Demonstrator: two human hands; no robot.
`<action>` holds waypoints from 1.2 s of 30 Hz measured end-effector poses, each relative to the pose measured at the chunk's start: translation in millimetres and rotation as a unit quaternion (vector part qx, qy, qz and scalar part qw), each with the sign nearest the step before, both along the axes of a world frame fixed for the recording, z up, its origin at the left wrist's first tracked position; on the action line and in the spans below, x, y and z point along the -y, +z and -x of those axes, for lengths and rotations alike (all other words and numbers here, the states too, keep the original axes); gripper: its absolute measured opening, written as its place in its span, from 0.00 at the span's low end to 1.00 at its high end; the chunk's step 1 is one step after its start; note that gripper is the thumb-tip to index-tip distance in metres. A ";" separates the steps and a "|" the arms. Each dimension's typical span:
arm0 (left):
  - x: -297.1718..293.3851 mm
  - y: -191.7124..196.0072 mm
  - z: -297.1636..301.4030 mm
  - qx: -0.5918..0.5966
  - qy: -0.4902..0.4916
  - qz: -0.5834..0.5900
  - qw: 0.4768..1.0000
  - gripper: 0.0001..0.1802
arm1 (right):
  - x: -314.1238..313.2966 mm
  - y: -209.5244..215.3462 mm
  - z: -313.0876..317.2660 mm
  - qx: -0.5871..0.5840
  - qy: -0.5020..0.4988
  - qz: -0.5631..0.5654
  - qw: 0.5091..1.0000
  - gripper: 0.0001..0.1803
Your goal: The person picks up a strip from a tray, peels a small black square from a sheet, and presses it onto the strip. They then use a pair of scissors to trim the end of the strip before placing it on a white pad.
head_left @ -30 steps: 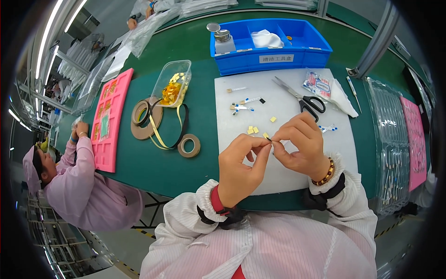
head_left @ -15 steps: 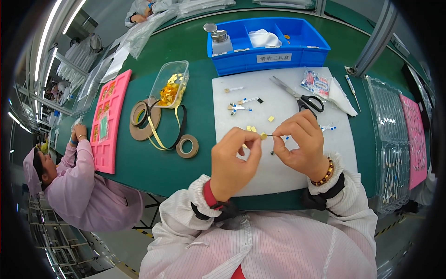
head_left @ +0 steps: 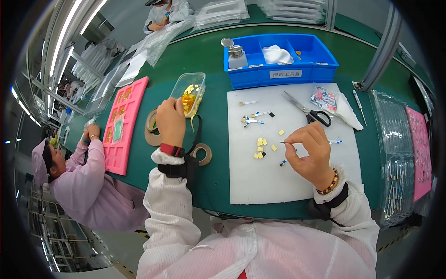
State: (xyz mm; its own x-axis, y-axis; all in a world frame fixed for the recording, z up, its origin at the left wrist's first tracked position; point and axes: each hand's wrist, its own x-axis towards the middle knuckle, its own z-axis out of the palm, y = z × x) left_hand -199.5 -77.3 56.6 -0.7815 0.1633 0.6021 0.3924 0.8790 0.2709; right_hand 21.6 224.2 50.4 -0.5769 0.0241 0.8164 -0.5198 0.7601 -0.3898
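My left hand [head_left: 171, 122] is at the near left side of a clear plastic tub [head_left: 200, 80], above the tape rolls. Its fingers are pinched together, and whatever they hold is hidden. The tub contains orange-yellow film pieces [head_left: 187, 102] and pale yellow squares. Over the white foam mat [head_left: 251, 186], my right hand [head_left: 310, 151] pinches a small thin dark piece [head_left: 282, 142] between thumb and index finger. Several pale yellow squares [head_left: 260, 149] lie on the mat to its left. Small flex cable parts [head_left: 251, 121] are farther back.
Scissors [head_left: 302, 108] and a plastic packet [head_left: 324, 96] lie on the mat's far right. A blue divided box [head_left: 283, 79] stands behind it. Tape rolls [head_left: 202, 154] and a pink tray [head_left: 139, 88] are left, near a co-worker [head_left: 79, 186]. Clear trays [head_left: 395, 153] line the right.
My left hand has moved from the mat's middle leftward to the tub, away from my right hand. The yellow square between my hands no longer shows there. The view has shifted slightly.
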 end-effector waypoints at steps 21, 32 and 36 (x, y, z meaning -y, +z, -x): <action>-93.9 5.1 -183.7 0.603 -0.366 -0.484 0.518 0.17 | -4.0 2.1 -6.7 -0.040 0.084 -0.028 0.995 0.16; -94.6 5.6 -186.5 0.596 -0.361 -0.502 0.513 0.08 | -3.6 0.2 -7.0 -0.045 0.078 -0.038 0.995 0.16; -94.1 4.4 -187.9 0.573 -0.372 -0.508 0.525 0.08 | -3.9 -2.1 -7.0 -0.045 0.078 -0.038 0.995 0.16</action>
